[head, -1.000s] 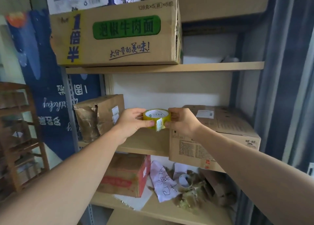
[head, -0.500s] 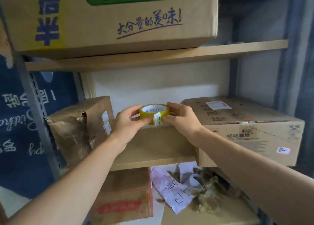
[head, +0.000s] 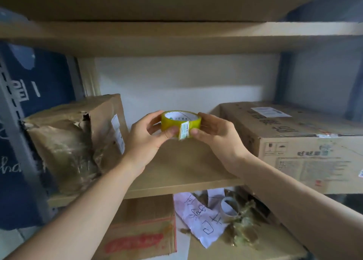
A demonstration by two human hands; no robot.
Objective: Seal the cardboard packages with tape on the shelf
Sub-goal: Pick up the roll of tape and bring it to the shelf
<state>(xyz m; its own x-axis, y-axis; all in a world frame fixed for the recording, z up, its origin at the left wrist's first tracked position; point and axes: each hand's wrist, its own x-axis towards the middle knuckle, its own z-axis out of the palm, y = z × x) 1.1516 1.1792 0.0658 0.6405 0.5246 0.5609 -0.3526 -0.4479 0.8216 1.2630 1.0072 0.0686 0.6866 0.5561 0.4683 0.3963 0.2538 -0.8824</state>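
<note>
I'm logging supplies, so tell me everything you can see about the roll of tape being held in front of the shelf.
The tape roll is a yellowish, glossy, translucent-looking band wound on a white core printed with small green marks. A small white printed label sticks to its near side, its lower end hanging free below the roll. The roll is held roughly level, hole facing up, in the air above the middle shelf board, between two cardboard boxes. The left hand and right hand grip it from opposite sides, both thumbs beside the label.
</note>
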